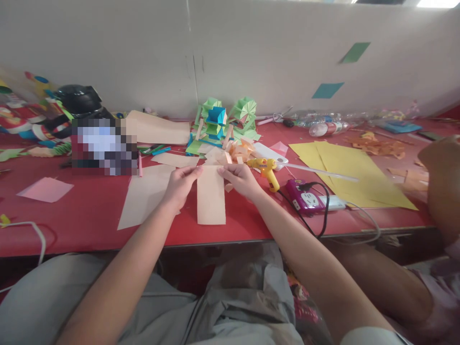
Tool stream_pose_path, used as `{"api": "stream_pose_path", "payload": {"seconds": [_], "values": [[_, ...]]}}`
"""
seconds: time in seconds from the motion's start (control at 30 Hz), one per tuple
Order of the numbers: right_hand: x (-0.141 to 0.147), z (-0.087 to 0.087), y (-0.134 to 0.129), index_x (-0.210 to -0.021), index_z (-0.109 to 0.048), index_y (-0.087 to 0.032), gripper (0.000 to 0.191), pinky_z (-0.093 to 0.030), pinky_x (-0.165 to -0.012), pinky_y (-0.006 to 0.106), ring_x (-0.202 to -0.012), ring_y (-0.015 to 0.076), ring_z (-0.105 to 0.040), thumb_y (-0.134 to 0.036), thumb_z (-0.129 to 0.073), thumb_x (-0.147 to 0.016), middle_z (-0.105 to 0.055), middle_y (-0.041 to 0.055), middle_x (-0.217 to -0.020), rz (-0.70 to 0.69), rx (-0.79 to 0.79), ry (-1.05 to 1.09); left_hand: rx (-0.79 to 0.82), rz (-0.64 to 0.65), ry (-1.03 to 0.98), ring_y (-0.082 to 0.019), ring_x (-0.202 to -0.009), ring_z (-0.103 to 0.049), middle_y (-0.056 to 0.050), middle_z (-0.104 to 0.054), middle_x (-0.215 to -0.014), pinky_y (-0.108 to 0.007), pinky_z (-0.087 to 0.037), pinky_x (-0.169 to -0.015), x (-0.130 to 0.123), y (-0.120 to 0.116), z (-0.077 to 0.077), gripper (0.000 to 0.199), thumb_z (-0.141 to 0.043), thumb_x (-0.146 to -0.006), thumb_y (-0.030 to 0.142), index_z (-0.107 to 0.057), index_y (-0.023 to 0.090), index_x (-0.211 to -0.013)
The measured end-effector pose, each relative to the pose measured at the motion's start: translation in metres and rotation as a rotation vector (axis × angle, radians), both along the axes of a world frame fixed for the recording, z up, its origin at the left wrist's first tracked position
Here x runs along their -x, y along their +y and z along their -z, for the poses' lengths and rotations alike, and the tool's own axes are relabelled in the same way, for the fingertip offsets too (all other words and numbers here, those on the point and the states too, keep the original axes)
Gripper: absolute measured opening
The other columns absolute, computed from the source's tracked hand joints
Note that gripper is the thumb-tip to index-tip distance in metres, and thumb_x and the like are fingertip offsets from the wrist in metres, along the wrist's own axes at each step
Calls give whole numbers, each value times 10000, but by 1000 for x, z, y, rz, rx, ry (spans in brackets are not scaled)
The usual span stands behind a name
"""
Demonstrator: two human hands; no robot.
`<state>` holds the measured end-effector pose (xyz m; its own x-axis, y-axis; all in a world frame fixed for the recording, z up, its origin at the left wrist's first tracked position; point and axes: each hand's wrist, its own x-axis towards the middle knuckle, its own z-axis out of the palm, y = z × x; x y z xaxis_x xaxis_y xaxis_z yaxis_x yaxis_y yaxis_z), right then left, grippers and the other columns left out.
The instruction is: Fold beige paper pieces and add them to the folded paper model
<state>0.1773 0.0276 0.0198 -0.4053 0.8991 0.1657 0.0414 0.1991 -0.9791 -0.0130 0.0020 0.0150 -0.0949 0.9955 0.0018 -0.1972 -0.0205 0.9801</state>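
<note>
A cream paper strip (pixel 211 199) hangs down between my hands over the front of the red table. My left hand (pixel 182 184) pinches its upper left corner between thumb and fingers. At the upper right corner, my right hand (pixel 240 178) grips it the same way. Larger cream sheets (pixel 143 196) lie flat under and beside my left hand. Just beyond my right hand rests a yellow glue gun (pixel 266 170) with a long clear glue stick in its back. Crumpled peach paper pieces (pixel 242 149) are heaped behind the strip.
Folded green and blue paper shapes (pixel 216 117) stand at the back. A purple power strip (pixel 304 196) with cables sits right, near yellow sheets (pixel 355 172). Plastic bottles (pixel 327 128) lie behind. Another person's arm (pixel 440 187) is at the right edge. A pink paper (pixel 45 189) lies left.
</note>
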Motion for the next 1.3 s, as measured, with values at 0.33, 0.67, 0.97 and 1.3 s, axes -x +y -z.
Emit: {"api": "stream_pose_path", "payload": {"seconds": [0.33,0.67,0.97,1.3], "values": [[2,1,0,-677,-573,-177,491,-424,-485,237,-569,116,-533,-649,-639,-796,-588,8,-637,-2,1,14,-80,-42,98,-216,-775,-677,-77,-751,-821,-319,-536,-736,3,0,0,371,-853,-648,472,-777,156,-825],[2,4,3,-624,-517,-189,495,-427,-526,247,-557,111,-498,-632,-620,-818,-516,-14,-588,89,-88,52,-62,57,118,-242,-813,-698,-91,-759,-842,-356,-543,-797,4,-2,-2,389,-824,-680,511,-779,159,-838],[2,7,7,-649,-544,-191,479,-492,-583,280,-594,140,-569,-632,-615,-821,-541,-3,-610,170,-136,77,-68,38,249,-273,-875,-693,-87,-760,-847,-362,-528,-808,6,1,5,403,-822,-670,530,-774,171,-846],[1,7,7,-652,-544,-190,468,-492,-571,274,-592,135,-543,-617,-627,-825,-538,-3,-612,230,-169,111,-77,162,249,-249,-887,-675,-87,-748,-895,-340,-507,-827,4,-2,-3,452,-831,-641,536,-720,159,-864]]}}
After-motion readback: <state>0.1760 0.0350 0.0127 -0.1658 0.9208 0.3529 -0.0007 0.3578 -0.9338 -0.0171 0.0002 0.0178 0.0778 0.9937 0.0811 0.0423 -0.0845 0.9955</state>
